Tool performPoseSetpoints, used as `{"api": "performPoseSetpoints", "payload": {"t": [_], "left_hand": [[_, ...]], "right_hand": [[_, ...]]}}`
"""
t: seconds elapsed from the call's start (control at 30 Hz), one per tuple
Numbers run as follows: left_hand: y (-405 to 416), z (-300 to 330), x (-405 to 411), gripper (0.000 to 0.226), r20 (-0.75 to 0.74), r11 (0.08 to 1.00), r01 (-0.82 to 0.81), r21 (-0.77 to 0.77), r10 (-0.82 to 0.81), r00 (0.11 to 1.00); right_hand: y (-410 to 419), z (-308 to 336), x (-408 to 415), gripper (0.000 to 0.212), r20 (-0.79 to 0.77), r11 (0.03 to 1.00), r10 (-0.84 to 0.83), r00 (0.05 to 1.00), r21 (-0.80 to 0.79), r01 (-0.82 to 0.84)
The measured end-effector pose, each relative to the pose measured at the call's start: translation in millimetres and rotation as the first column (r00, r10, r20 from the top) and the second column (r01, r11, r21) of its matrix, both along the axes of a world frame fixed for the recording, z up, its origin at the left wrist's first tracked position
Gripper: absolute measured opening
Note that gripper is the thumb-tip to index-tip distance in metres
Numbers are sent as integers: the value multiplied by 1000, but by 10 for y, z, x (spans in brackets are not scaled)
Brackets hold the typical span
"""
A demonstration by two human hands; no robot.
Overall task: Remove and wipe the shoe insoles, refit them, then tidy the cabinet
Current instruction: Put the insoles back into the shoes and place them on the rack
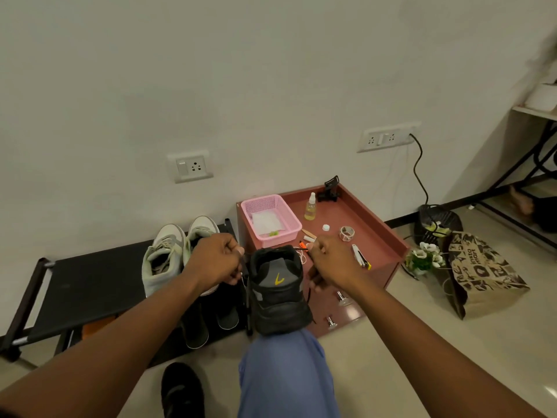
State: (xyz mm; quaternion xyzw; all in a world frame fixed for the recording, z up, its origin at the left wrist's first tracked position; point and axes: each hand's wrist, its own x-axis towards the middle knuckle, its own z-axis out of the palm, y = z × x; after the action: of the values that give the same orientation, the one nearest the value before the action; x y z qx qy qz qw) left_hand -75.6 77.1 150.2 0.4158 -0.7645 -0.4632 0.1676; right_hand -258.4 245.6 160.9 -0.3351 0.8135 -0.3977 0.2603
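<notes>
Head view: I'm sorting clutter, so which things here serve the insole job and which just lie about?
Job: black shoe, laces, both hands, spray bottle, cabinet, grey sneakers.
Lying about: pink basket, tape roll, paper bag, flowers.

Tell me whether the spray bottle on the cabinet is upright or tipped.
Upright: the spray bottle stands on its base on the cabinet, nozzle on top.

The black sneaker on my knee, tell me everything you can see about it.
The black low-top sneaker with a grey heel panel and small yellow logo stands on the knee in blue trousers, heel toward the camera, opening up. Its upper looks like matte synthetic or leather, the sole thick and dark. The left hand and right hand each pinch a black lace at its sides. Its toe is hidden.
</notes>
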Motion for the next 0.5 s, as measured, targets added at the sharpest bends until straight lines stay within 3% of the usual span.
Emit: {"api": "performPoseSetpoints", "payload": {"t": [0.27,0.5], "left_hand": [[50,140,94,10,197,949,109,-297,-51,979],[50,215,132,11,353,865,113,-490,78,932]], "right_hand": [[150,29,-12,38,-90,994,-105,990,2,106],[166,102,-39,37,-39,994,-113,993,-7,112]]}}
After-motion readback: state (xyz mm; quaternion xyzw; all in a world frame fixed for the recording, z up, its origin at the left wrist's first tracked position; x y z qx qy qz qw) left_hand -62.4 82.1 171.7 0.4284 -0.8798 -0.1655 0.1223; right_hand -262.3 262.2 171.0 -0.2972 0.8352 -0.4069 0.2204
